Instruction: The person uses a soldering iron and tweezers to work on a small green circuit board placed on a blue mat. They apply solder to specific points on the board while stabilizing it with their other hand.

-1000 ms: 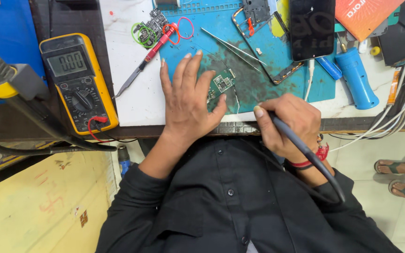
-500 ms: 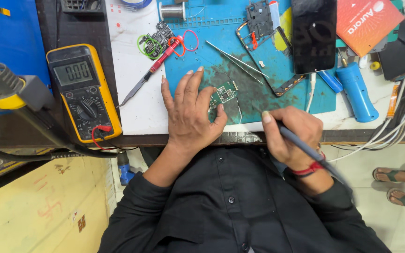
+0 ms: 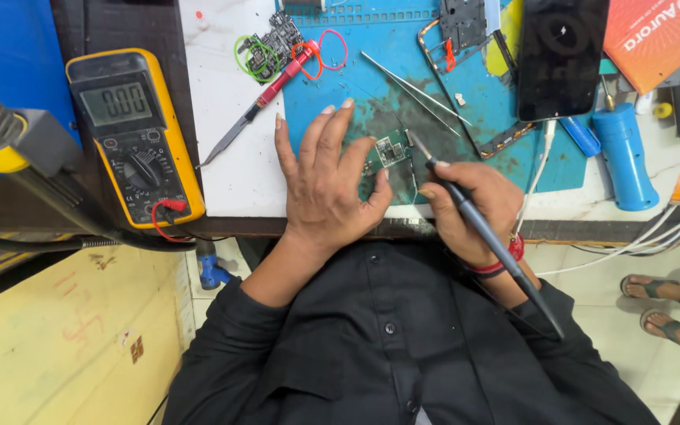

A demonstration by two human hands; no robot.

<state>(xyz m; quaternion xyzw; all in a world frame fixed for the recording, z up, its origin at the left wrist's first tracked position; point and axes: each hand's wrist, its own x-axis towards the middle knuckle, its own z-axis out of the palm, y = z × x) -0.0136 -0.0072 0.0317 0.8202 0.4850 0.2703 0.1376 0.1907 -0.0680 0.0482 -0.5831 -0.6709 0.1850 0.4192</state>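
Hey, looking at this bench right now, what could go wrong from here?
1. The soldering iron in the right hand has its tip at the small green circuit board, right beside the left hand pinning it; a slip might burn the thumb.
2. The board lies near the mat's front edge, so it may slide off.
3. The iron's cable trails across the black shirt and could snag and jerk the tip.

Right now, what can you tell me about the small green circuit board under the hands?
The small green circuit board lies flat on the stained blue work mat, near the bench's front edge. It is roughly rectangular, with tiny dark parts on top. The left hand partly covers its edge; the soldering iron in the right hand points its tip at it.
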